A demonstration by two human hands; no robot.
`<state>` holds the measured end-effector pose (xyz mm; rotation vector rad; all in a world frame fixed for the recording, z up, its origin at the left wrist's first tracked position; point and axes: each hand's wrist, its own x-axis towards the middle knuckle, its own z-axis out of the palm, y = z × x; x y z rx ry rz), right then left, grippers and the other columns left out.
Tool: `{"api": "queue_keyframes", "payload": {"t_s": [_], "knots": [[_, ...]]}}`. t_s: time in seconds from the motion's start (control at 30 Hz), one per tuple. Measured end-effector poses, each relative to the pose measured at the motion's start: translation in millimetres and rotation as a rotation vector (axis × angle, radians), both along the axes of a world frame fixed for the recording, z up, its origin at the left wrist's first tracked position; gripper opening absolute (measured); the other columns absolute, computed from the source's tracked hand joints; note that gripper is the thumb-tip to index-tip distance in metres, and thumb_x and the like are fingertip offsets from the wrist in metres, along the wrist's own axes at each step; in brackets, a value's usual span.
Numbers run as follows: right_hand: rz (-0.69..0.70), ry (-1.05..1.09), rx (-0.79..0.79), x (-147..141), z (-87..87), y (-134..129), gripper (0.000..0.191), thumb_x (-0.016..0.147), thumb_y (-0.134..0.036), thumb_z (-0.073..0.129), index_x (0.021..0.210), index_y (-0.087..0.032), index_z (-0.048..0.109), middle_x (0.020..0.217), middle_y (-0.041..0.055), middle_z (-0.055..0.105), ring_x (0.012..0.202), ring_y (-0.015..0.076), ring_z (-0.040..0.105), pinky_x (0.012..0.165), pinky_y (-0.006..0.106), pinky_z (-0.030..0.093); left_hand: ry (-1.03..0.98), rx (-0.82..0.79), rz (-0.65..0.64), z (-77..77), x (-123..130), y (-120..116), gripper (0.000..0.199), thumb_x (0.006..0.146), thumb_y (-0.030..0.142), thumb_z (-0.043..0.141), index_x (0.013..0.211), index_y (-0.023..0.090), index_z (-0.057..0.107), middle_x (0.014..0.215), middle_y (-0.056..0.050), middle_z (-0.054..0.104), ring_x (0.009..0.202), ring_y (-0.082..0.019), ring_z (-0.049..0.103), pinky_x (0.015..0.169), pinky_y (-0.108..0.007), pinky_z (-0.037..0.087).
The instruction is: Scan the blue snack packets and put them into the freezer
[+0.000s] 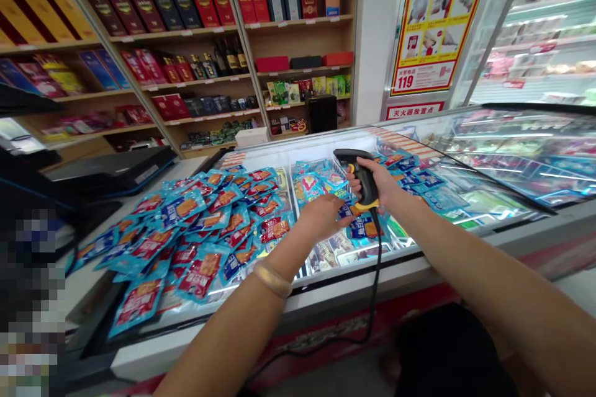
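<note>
My right hand [367,183] is wrapped round the grip of a black and yellow barcode scanner [364,175], held above the glass top of a chest freezer. Its head points left, and a black cable [376,273] hangs from the grip. Just left of it, my left hand [321,217], with a gold bangle on the wrist, has thumb and fingers about a small blue snack packet [345,211]; the fingertips are partly hidden. More snack packets [365,227] lie right below the scanner. A large heap of blue and red snack packets [200,223] covers the left of the freezer top.
The chest freezer [335,279] has a white front edge, with the cable draped over it. Other packets [419,177] lie to the right. A dark counter machine [112,170] stands at left. Behind are shelves [186,34] of boxes and bottles, and a red poster [440,25].
</note>
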<state>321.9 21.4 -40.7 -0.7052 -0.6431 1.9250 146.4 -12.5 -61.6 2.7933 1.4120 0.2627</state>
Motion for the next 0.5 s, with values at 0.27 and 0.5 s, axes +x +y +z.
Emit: {"api": "queue_keyframes", "payload": {"t_s": [0.27, 0.5], "knots": [[0.037, 0.237, -0.036, 8, -3.5, -5, 0.020, 0.093, -0.036, 0.045, 0.089, -0.018, 0.051, 0.064, -0.0003, 0.049, 0.043, 0.0070, 0.043, 0.036, 0.015, 0.040, -0.081, -0.089, -0.108, 0.1, 0, 1, 0.055, 0.081, 0.033, 0.066, 0.132, 0.017, 0.054, 0.124, -0.013, 0.063, 0.111, -0.028, 0.063, 0.095, -0.037, 0.051], [0.031, 0.340, 0.038, 17, 1.1, -11, 0.022, 0.092, -0.039, 0.046, 0.091, -0.017, 0.049, 0.065, -0.0016, 0.047, 0.044, 0.0057, 0.043, 0.038, 0.013, 0.041, -0.465, -0.119, -0.101, -0.2, -21, 2, 0.064, 0.072, 0.029, 0.069, 0.133, 0.019, 0.053, 0.122, -0.013, 0.060, 0.111, -0.028, 0.060, 0.100, -0.044, 0.049]]}}
